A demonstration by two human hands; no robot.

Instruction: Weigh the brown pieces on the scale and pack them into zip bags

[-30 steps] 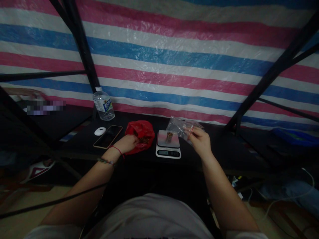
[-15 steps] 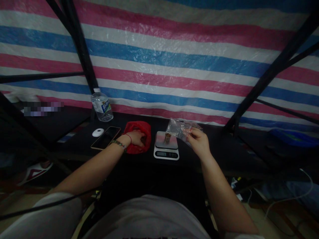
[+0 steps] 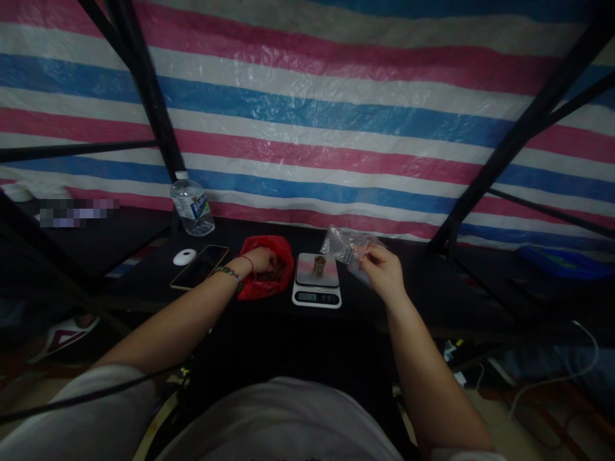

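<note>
My left hand (image 3: 262, 260) is inside the mouth of a red bag (image 3: 250, 289), its fingers bent together over small dark brown pieces (image 3: 272, 275). Whatever lies between the fingertips is too small to make out. Right of the bag stands a white digital kitchen scale (image 3: 317, 298) with a metallic top. A small brownish, cup-like item (image 3: 319, 264) rests upright on the scale's plate. Beyond the scale's right side, my right hand (image 3: 388, 274) pinches a clear plastic bag (image 3: 340, 243), whose other end reaches toward the plate.
A phone (image 3: 200, 266) and a white oval object (image 3: 184, 257) lie left of the red bag. Behind them stands a clear water bottle (image 3: 193, 208). Black frame bars (image 3: 161, 121) rise on both sides, before a striped plastic sheet (image 3: 307, 147). Something blue (image 3: 560, 262) lies far right.
My left hand has lifted slightly and its fingers have drawn together, so more of the brown pieces shows. My right hand keeps hold of the plastic bag. The view has shifted slightly.
</note>
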